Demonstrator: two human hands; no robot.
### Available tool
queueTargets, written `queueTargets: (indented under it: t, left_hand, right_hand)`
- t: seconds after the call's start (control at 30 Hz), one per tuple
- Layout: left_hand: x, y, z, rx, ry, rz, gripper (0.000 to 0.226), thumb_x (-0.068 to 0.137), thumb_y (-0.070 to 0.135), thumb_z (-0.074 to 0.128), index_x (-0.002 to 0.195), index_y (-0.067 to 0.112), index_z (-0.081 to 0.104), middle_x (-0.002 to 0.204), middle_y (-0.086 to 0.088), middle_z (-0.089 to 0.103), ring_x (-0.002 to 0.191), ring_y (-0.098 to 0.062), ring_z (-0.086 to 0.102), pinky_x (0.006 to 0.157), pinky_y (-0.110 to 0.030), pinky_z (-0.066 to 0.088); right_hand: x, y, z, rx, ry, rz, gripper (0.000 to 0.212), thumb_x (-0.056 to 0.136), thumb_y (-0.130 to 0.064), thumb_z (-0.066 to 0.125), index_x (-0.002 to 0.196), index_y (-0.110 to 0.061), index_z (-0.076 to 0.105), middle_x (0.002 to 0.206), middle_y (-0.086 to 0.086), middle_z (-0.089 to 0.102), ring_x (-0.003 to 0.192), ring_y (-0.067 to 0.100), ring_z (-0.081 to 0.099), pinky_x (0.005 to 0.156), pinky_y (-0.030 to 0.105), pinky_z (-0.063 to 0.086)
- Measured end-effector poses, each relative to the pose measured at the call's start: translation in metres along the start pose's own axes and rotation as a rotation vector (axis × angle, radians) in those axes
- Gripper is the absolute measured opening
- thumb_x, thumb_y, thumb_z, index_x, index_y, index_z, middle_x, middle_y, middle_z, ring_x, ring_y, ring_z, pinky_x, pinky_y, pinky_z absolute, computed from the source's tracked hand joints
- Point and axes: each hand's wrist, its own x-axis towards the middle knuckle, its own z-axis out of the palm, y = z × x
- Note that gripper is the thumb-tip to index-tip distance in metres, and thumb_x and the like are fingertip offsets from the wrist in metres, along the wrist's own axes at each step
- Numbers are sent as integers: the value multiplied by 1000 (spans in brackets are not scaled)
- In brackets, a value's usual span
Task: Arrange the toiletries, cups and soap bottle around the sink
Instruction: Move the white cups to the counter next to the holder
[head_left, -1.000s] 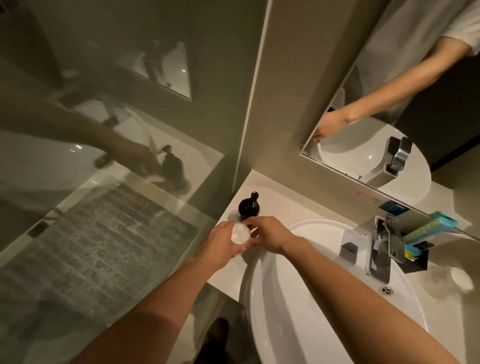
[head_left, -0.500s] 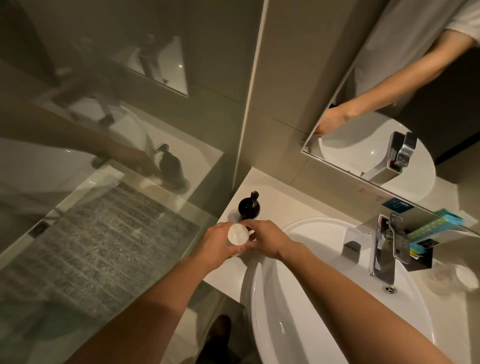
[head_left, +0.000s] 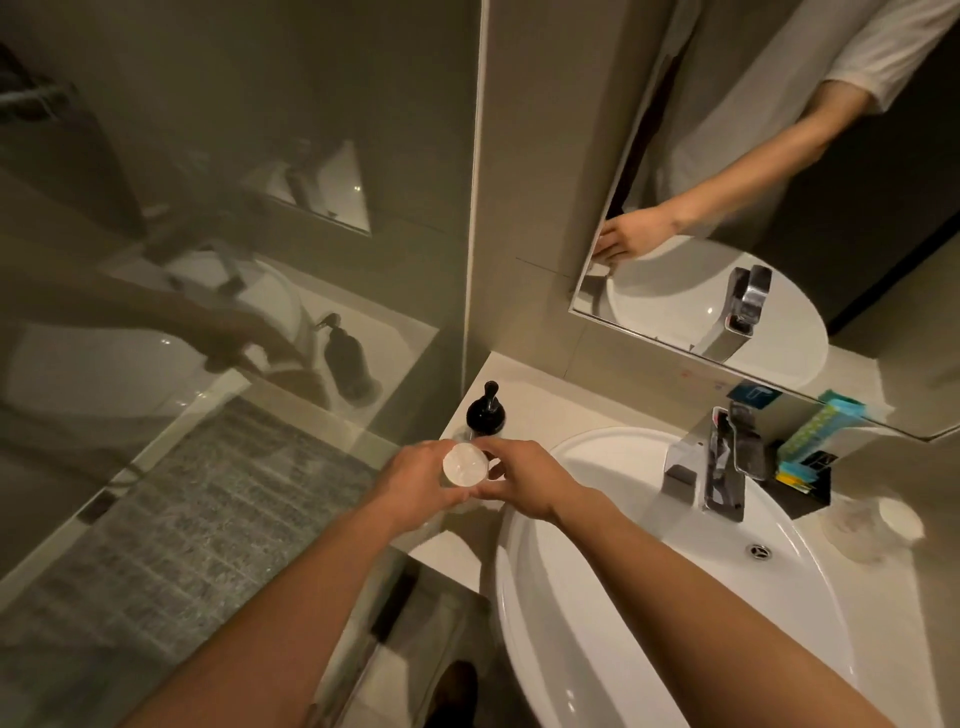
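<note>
A clear cup (head_left: 465, 464) with a whitish round top is held over the left end of the counter, at the white sink's (head_left: 613, 613) left rim. My left hand (head_left: 415, 486) grips the cup from the left. From the right, my right hand (head_left: 519, 480) holds it with its fingertips. Just behind the cup stands a black soap pump bottle (head_left: 485, 413) on the counter corner. Right of the chrome tap (head_left: 711, 467), a black holder (head_left: 802, 480) carries colourful toiletry packets (head_left: 808, 434). A second clear cup (head_left: 867, 525) stands at the far right.
A glass shower partition (head_left: 218, 322) closes off the left side. A mirror (head_left: 769, 208) hangs on the wall above the tap. The white counter (head_left: 545, 405) runs behind the sink. Below, between partition and counter, the floor shows.
Both hands have stayed on the cup beside the soap bottle, and the cup's round top now faces up toward me more squarely. The camera has shifted slightly.
</note>
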Motion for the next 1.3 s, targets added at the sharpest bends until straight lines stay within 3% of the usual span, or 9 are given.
queueTargets:
  t: [0.27,0.43,0.57,0.8,0.93,1.3]
  left_hand:
    - [-42,80,-34,33,-7,161,52,71,42,87,118,45,66,99,18,71,92,-6,66,83,-36,56]
    - [-74,143,-22,64,-25,290,48,76,41,83,120,44,65,101,19,71,92,-7,65,79,-31,53]
    - [-98,193,-1,114,-46,412,50,76,46,81,123,43,64,110,16,72,99,-12,65,85,-39,55]
    - [-136,272,57,77,-154,570,54,77,47,84,127,36,66,119,9,73,106,-16,65,89,-38,55]
    - [-149,312,91,66,-224,637,59,77,47,85,131,33,64,124,6,72,111,-17,64,94,-39,55]
    - [-127,383,168,48,-331,710,67,78,48,84,137,29,60,131,4,69,117,-21,63,98,-45,54]
  right_hand:
    - [-91,-16,-41,70,227,-48,55,80,-35,80,130,-30,59,116,-9,69,90,12,68,88,38,55]
    - [-167,-7,-65,60,348,-19,59,80,-34,81,134,-30,57,119,-8,69,93,9,68,89,38,55]
    - [-231,8,-73,65,442,31,59,81,-36,80,135,-32,56,120,-10,69,95,7,68,89,37,57]
    - [-339,42,-77,91,578,181,57,84,-34,78,137,-32,56,122,-8,68,97,8,65,90,31,55]
    - [-387,66,-82,96,622,283,57,84,-33,78,136,-34,55,121,-8,68,98,10,65,92,36,55]
    - [-440,131,-110,130,684,466,56,84,-22,79,134,-33,57,116,-7,68,95,12,66,93,39,55]
